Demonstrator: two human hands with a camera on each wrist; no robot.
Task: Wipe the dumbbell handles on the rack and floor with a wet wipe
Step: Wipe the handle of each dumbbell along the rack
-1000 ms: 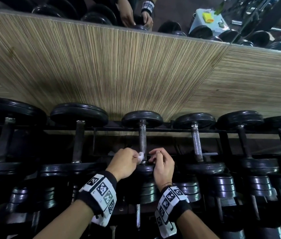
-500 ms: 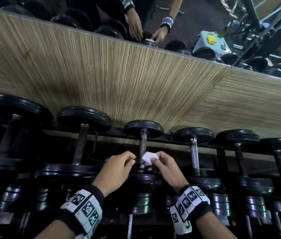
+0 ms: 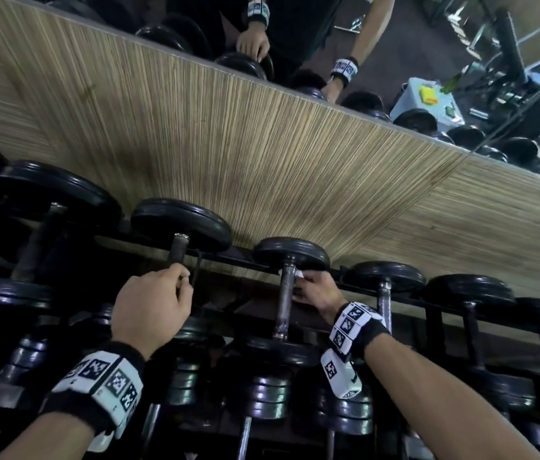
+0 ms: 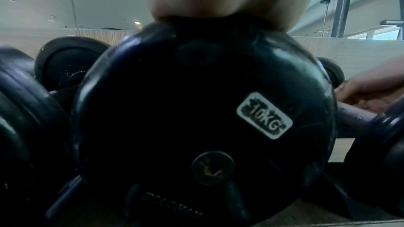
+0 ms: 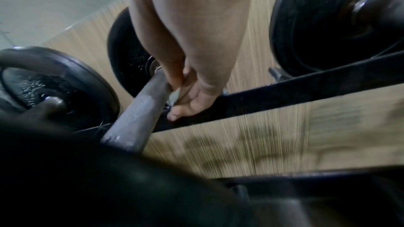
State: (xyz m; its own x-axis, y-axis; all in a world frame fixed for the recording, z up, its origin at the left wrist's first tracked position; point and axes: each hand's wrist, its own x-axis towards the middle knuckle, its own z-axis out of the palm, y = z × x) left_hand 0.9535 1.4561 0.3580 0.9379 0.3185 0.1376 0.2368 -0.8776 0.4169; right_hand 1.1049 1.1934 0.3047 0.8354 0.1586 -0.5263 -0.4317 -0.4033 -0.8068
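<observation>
Head view: the right hand (image 3: pixel 315 290) is wrapped around the far end of the grey steel dumbbell handle (image 3: pixel 285 300), pinching the small white wet wipe (image 3: pixel 299 274) against it right under the black round weight plate (image 3: pixel 291 257). The left hand (image 3: pixel 152 310) is fisted round the next dumbbell's dark handle (image 3: pixel 177 252), just left of the right hand. Everything sits on a black metal rack (image 3: pixel 374 292) beyond the knuckles, against a striped wood-look wall panel (image 3: pixel 228 161) with a mirror (image 3: pixel 394 44) above it. Left wrist view: mostly a black plate with a white 10KG label (image 4: pixel 264 116), so I'd guess these are heavy and best left racked; fingers are hidden here. Right wrist view: blurry, but the fingers (image 5: pixel 186 99) curl round the bar with a bit of wipe (image 5: pixel 174 95) peeking out. The bar looks stiff and scuffed, the wipe limp and probably slippery, so a full wrap seems smart.
</observation>
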